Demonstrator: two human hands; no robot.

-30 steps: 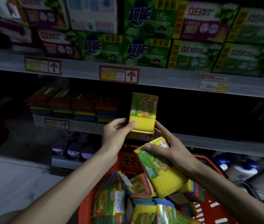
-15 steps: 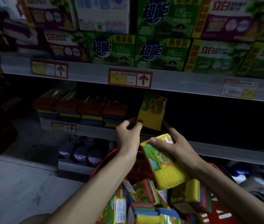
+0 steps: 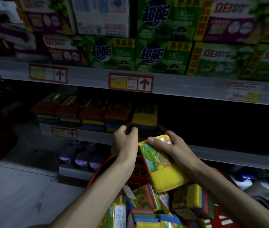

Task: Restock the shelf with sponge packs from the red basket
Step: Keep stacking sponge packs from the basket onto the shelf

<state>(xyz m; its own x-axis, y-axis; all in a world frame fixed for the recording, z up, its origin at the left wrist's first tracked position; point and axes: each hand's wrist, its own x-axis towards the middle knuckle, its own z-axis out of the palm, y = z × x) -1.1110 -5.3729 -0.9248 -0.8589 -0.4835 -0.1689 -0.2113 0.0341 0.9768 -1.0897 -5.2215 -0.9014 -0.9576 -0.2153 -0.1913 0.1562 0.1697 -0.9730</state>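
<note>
Sponge packs [image 3: 84,111] lined the dim shelf [image 3: 94,136]. Your left hand [image 3: 125,143] curled at its edge below a yellow pack [image 3: 144,118]; whether it gripped anything was unclear. Your right hand [image 3: 176,150] gripped a second pack [image 3: 163,170] above the red basket [image 3: 96,173], which held more.

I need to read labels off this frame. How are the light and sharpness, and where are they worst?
Head view: dim overall, the sponge shelf in deep shadow, nearly black to the right. Head view: the boxes above are brighter but smeared by motion blur, worst toward the right edge. Head view: the pack in the right hand is best lit and sharpest.
</note>
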